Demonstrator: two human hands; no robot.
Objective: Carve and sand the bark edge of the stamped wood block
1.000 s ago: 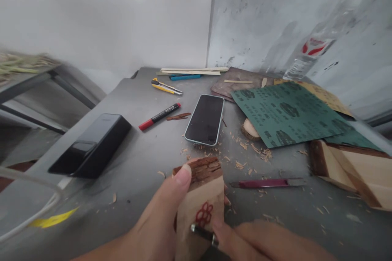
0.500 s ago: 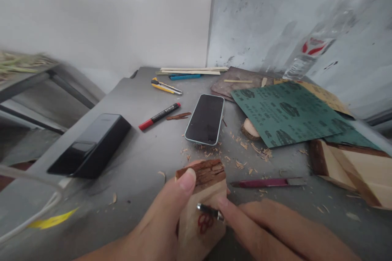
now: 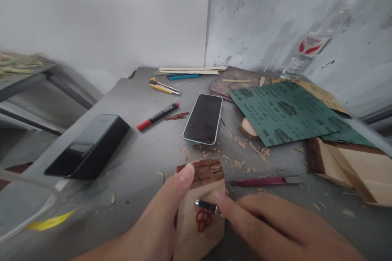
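In the head view, my left hand (image 3: 163, 208) is closed round a pale wood block (image 3: 200, 242) with rough brown bark on its far edge; the thumb presses near the bark. A red flower-like outline (image 3: 203, 220) is drawn on the block's face. My right hand (image 3: 269, 220) pinches a slim black tool with silver metal parts (image 3: 206, 204), its rounded silver end over the wood just above the drawing. Whether that end touches the wood, I cannot tell. The rest of the tool is hidden by the fingers.
A phone (image 3: 203, 119) lies beyond the block among wood shavings (image 3: 260, 151). A purple-handled tool (image 3: 266, 180), green sandpaper (image 3: 284, 110) and another bark-edged wood piece (image 3: 352, 171) are on the right. Leftward are a red-black marker (image 3: 157, 116), yellow cutter (image 3: 164, 86) and black box-like object (image 3: 88, 147).
The whole view has shifted slightly. Both hands keep their grips on the block and the black tool, whose silver end remains near the red drawing.
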